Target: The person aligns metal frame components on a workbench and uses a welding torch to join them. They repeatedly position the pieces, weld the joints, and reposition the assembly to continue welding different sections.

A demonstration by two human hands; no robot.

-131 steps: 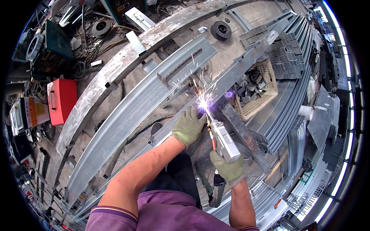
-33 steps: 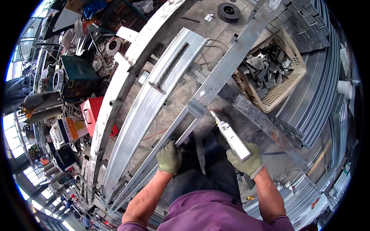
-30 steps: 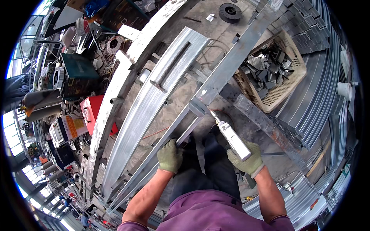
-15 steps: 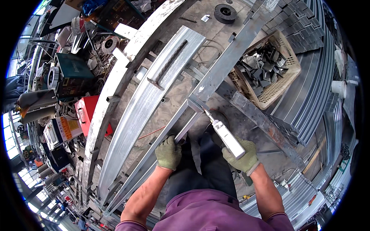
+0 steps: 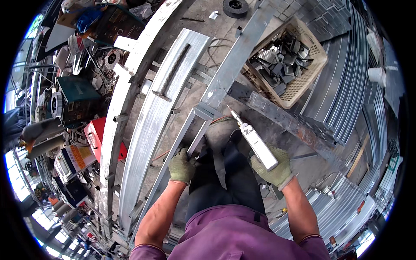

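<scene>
Red metal box (image 5: 98, 138) over at left. Then curved steel channel (image 5: 149, 125), twisted rod (image 5: 175, 69) lying on it. Left hand (image 5: 182, 167), gloved, fingers bent at galvanized steel frame (image 5: 206, 112); can't tell from here if gripping. White welding gun (image 5: 258, 145), nozzle near frame corner, apart; gloved right hand (image 5: 276, 167) wrapped round its rear. Beige crate (image 5: 305, 84) of offcuts (image 5: 284, 63) beyond.

Hidden from us are the fingertips of the left hand (image 5: 182, 167), so we cannot tell how they meet the narrow steel frame (image 5: 184, 128), and those of the right hand (image 5: 275, 167) vanish beneath the white torch (image 5: 258, 147). The upper edge cuts off the black spool (image 5: 236, 13) and the long curved beam (image 5: 145, 43) for us. We find the clutter (image 5: 65, 229) toward the lower left too small to identify.
</scene>
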